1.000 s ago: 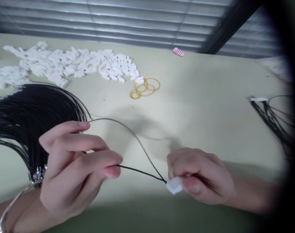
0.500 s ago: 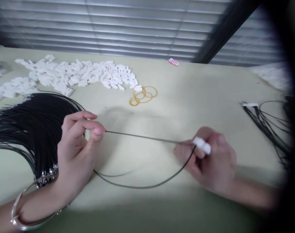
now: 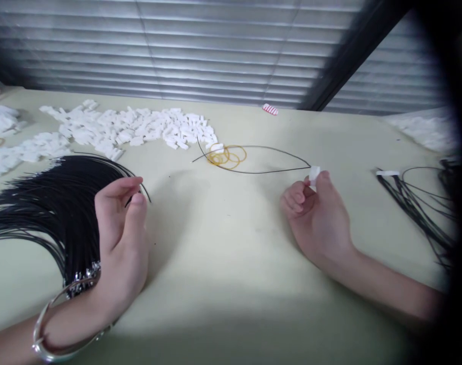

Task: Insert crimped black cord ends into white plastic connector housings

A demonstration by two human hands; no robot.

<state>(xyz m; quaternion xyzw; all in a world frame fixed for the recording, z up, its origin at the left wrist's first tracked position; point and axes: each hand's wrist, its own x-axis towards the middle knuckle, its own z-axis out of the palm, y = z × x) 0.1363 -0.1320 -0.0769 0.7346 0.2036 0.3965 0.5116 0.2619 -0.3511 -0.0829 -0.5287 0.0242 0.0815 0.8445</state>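
Observation:
Between the thumb and fingers of my right hand (image 3: pixel 318 218) is a small white plastic piece (image 3: pixel 314 175). A thin black cord (image 3: pixel 261 173) runs from it to the left in a long loop, its loose ends lying over or near the yellow rubber bands (image 3: pixel 236 157). My left hand (image 3: pixel 120 233) is beside a thick bundle of black cords (image 3: pixel 78 203) with small metal ends. Its thumb and index finger are slightly apart, with no cord visibly gripped; dark cord shows in the gap, apparently from the bundle behind.
Many loose white plastic pieces (image 3: pixel 139 126) are spread along the back left of the table. More black cords (image 3: pixel 413 213) with a white piece lie at the right, near a clear bag (image 3: pixel 424 129). A red-striped white item (image 3: pixel 270 109) sits by the window blinds.
My left hand has let go of the cord that was stretched between both hands. My right hand has moved up with the white piece, and the cord now trails to the far left.

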